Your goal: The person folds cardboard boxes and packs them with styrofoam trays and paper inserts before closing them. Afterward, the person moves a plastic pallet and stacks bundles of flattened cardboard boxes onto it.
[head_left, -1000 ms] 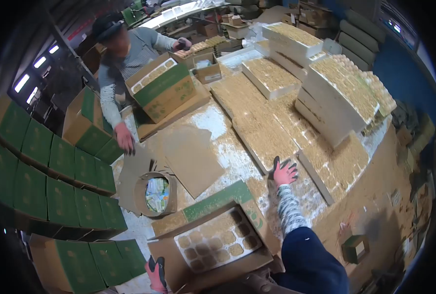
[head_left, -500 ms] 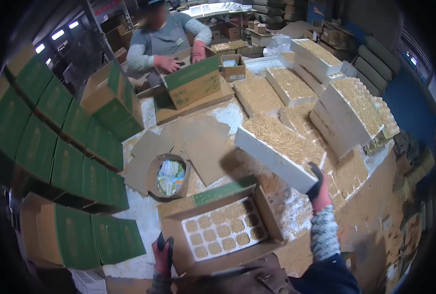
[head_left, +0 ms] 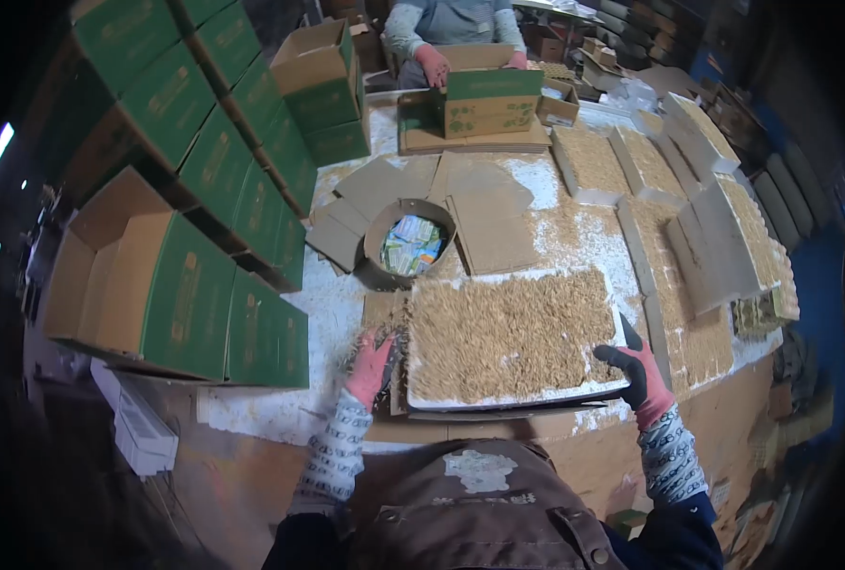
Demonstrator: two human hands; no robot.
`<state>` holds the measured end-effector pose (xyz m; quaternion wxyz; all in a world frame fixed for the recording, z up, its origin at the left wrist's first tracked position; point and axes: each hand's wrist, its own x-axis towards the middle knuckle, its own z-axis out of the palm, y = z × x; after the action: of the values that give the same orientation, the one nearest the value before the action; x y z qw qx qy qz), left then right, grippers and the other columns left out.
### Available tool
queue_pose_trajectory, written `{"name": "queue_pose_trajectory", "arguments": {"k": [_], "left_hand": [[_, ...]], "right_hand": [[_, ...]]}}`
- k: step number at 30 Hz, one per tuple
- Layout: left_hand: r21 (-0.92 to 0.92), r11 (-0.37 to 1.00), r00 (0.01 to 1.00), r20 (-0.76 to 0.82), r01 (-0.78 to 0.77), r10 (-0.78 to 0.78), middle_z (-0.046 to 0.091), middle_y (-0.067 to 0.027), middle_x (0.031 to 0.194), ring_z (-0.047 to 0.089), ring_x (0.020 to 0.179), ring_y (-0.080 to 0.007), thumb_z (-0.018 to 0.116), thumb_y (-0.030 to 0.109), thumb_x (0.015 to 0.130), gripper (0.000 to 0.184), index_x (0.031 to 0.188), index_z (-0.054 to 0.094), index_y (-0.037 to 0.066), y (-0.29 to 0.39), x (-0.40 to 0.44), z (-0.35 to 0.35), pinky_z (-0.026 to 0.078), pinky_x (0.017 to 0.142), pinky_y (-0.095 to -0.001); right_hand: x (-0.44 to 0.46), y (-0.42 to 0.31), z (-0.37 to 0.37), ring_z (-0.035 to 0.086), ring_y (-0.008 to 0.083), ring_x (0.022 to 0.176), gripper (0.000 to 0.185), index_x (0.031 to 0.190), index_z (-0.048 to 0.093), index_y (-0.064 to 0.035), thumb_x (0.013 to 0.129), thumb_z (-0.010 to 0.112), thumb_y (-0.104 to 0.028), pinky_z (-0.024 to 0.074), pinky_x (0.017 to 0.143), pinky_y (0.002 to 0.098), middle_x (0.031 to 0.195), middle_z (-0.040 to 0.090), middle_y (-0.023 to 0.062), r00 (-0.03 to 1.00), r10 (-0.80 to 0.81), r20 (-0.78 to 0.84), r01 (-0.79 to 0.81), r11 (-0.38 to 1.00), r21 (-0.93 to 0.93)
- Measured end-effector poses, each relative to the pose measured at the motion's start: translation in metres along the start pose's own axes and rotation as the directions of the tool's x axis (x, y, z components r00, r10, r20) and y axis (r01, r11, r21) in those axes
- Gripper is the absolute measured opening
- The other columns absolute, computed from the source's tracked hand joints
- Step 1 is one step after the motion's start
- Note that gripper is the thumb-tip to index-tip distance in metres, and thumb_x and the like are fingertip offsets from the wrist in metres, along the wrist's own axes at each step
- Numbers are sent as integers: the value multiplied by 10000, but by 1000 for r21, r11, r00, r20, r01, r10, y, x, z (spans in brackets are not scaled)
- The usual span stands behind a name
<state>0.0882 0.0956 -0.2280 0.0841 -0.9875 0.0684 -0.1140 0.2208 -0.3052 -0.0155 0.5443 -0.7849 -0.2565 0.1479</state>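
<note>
R hand (head_left: 643,372) w/ fingers clamped on tray (head_left: 574,392); L hand (head_left: 372,367) fingers blurred, can't tell.

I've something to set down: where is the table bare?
The white tabletop is bare between the stacked green cardboard cartons and the round brown cardboard tub. A dusty patch separates flat brown cardboard sheets from the low chaff-topped tray at right. Crowded: front centre, under the white chaff-filled tray; far right, with stacked white trays.

head-worn view | close above table (head_left: 340,309), at its near edge | facing forward-down
</note>
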Motion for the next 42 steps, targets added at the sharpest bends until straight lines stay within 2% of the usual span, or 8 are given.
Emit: {"name": "queue_pose_trajectory", "arguments": {"k": [3, 9, 19, 23, 27, 29, 34, 42], "left_hand": [[-788, 241, 786, 430, 567, -443, 394, -260, 1283, 493, 1055, -362, 535, 196, 835, 580, 1353, 308, 67, 30, 27, -82, 369, 954, -377], [-670, 384, 771, 511, 635, -381, 530, -233, 1157, 515, 1065, -372, 623, 271, 758, 713, 1351, 302, 40, 37, 34, -161, 411, 912, -386], [-783, 368, 861, 410, 502, -302, 616, -192, 991, 622, 871, -263, 682, 146, 714, 642, 1281, 418, 4, -9, 17, -184, 477, 770, -316], [-848, -139, 703, 506, 512, -499, 655, -122, 913, 625, 809, -138, 586, 4, 800, 246, 1045, 595, -22, -77, 25, -117, 504, 710, -262], [-553, 809, 961, -57, 196, -272, 590, -107, 989, 552, 936, -270, 683, 156, 686, 381, 1040, 578, 59, -98, 143, -61, 444, 809, -369], [-216, 964, 988, 45, 156, -150, 570, -147, 1039, 527, 978, -285, 673, 189, 731, 501, 1179, 487, 65, -95, 181, -15, 393, 882, -381], [-212, 952, 914, 385, 223, -129, 590, -156, 976, 560, 923, -297, 625, 270, 774, 572, 1250, 397, 50, -107, 218, 30, 423, 821, -385], [-495, 709, 859, 379, 502, -343, 619, -176, 920, 580, 866, -342, 541, 215, 836, 333, 1137, 546, 73, -118, 196, 5, 453, 784, -411]], "right_hand": [[-1, 0, 13, 550, 142, 909, 579, 1281, 391, 15, 765, 638, -69, 445, 804, 265, 1076, 579, 91, 902, 426, 70, -431, 900, 71], [-4, 35, 38, 602, 310, 834, 769, 1287, 201, 172, 792, 597, -264, 471, 756, 362, 911, 606, 203, 929, 361, 87, -75, 412, -908], [65, 13, 69, 638, 267, 690, 326, 965, 579, 29, 759, 591, -223, 486, 585, 359, 794, 646, 125, 662, 573, 483, 313, 375, -873], [118, -2, 61, 646, 276, 702, 447, 1015, 602, -20, 790, 595, -406, 510, 614, 341, 806, 652, 143, 315, 607, 730, 342, 644, -684], [219, 10, 16, 644, 190, 659, 515, 1128, 540, 47, 842, 562, -380, 538, 619, 275, 820, 658, 139, 552, 101, 828, -471, 857, 209], [272, 46, 38, 636, 176, 762, 558, 1226, 433, 72, 826, 602, -279, 525, 686, 239, 917, 643, 170, 913, 319, 254, -381, 890, 251], [313, 224, 92, 450, 395, 1147, 1132, 1355, 92, 91, 622, 751, -465, 400, 953, 362, 1233, 419, 325, 836, 494, -238, -464, 407, -787], [288, 250, 59, 561, 363, 993, 490, 1142, 477, -45, 760, 641, -303, 443, 865, 414, 1028, 594, 213, 881, 414, -229, -465, 673, -575]]}}
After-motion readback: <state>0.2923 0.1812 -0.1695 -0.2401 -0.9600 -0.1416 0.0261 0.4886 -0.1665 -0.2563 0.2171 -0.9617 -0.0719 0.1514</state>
